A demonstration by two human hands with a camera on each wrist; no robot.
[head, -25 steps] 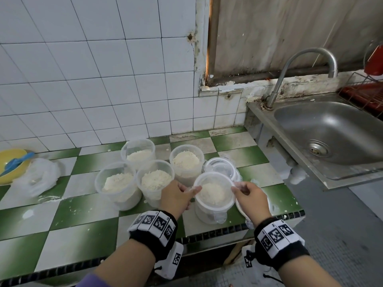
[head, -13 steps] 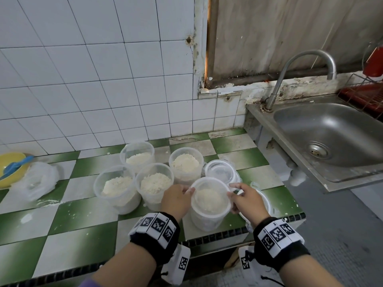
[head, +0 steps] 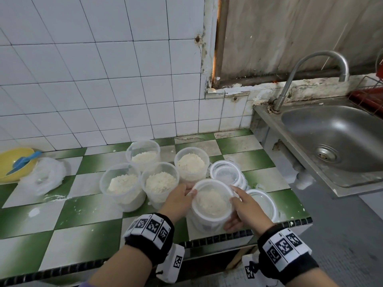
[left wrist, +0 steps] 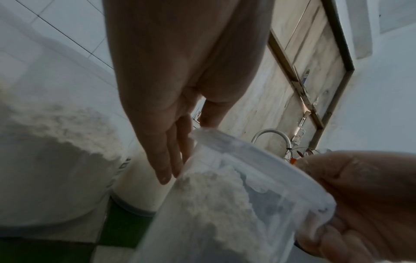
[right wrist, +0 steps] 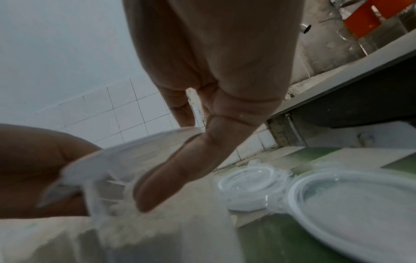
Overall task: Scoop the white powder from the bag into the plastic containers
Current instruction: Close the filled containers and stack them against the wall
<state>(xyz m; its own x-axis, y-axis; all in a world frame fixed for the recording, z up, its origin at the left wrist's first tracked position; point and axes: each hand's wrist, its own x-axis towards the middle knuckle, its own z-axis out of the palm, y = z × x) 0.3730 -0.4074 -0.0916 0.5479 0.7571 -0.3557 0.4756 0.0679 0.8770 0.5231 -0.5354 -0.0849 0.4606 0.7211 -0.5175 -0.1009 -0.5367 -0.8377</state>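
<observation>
A clear plastic container (head: 211,200) with white powder inside and a lid on top is held at the counter's front edge, tilted toward me. My left hand (head: 182,195) clasps its left side, thumb on the lid's rim, fingers (left wrist: 171,160) lying down the wall. My right hand (head: 240,206) grips the right side, its fingers (right wrist: 180,165) wrapped round the wall. Several open containers of powder (head: 159,181) stand just behind. The crumpled clear bag (head: 43,177) lies far left, next to a yellow bowl (head: 12,170) with a blue scoop (head: 22,162).
Loose lids (head: 227,175) are stacked right of the containers, and another lid (head: 264,204) lies by my right hand. A steel sink (head: 335,137) with a curved tap (head: 323,56) is at the right. Spilled powder dots the green-and-white tiles (head: 62,206).
Both hands have slid from pressing on the lid's rim to clasping the container's sides. The container now tilts toward me, near the front edge.
</observation>
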